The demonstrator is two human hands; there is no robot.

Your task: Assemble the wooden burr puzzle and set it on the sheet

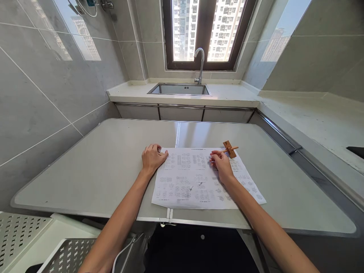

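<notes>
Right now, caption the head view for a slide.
Left hand and right hand at a printed sheet on a table, sink beyond.

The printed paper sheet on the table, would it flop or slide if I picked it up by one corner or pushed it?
The printed paper sheet would probably flop, being broad and thin. It is likely light for its size, as it looks like ordinary paper. Pushed, it may slide easily, since the table looks smooth and slightly shiny.

No text can be read — print (183, 191) on the sheet (187, 172), even the heading (197, 149) atop it, is too small.
</notes>
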